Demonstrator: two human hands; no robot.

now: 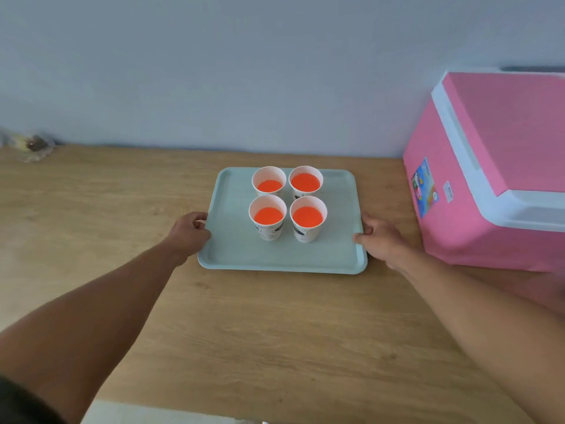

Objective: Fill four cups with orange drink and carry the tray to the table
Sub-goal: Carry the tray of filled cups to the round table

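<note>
A pale green tray (pixel 238 255) lies on the wooden table (pixel 244 332). Several white paper cups stand upright on it in a tight square, each holding orange drink, such as the front left cup (pixel 268 218) and the back right cup (pixel 305 182). My left hand (pixel 191 232) curls around the tray's left rim. On the opposite side, my right hand (pixel 380 240) clasps the right rim. Both arms reach out from the bottom of the view.
A pink cooler box with a white lid rim (pixel 489 166) stands at the right, close to my right hand. A small clear dish with something in it (pixel 32 145) sits at the far left by the wall. The table's near edge (pixel 159 407) shows below.
</note>
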